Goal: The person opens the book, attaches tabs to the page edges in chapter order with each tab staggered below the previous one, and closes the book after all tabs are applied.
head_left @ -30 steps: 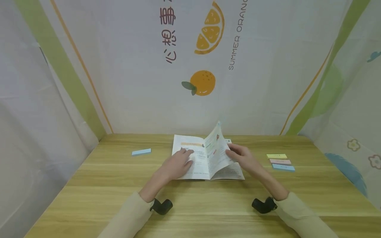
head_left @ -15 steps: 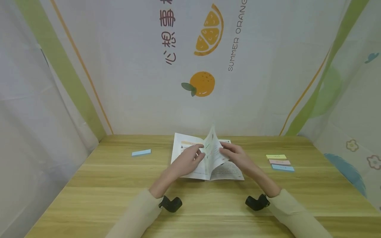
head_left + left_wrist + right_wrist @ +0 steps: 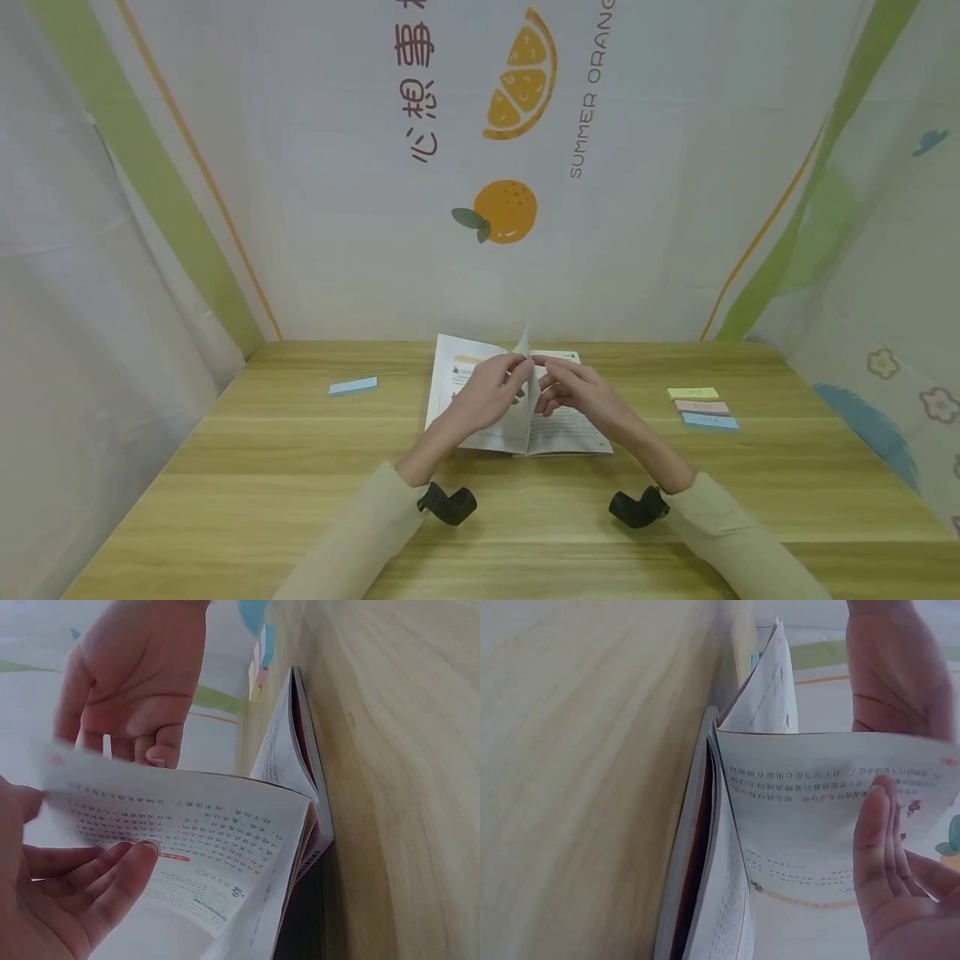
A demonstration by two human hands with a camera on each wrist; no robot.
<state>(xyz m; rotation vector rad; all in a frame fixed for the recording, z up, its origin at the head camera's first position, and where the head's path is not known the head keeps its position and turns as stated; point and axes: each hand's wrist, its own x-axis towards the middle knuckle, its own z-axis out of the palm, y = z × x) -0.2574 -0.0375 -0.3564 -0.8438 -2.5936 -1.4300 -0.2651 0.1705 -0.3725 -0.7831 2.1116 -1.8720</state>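
Observation:
An open book (image 3: 573, 429) lies on the table, with a printed page (image 3: 202, 810) standing upright from its spine. My left hand (image 3: 487, 396) touches the page's left face, its fingers (image 3: 124, 877) extended against the print and its thumb close to the outer edge. From the other side my right hand (image 3: 585, 396) reaches up to the same page; its fingertips (image 3: 877, 814) lie along the paper. No thumb is seen wrapped round the page in either wrist view. Part of the left page is hidden beneath my left hand.
A blue sticky-note pad (image 3: 353, 387) lies left of the book. To the right sit a yellow pad (image 3: 693, 393), a pink pad (image 3: 702, 407) and another blue pad (image 3: 710, 423). A printed curtain (image 3: 360, 250) hangs behind the table.
The page has swung from the right side to nearly upright. My left hand has left the left page and moved right to meet it; my right hand has moved left and loosened its pinch.

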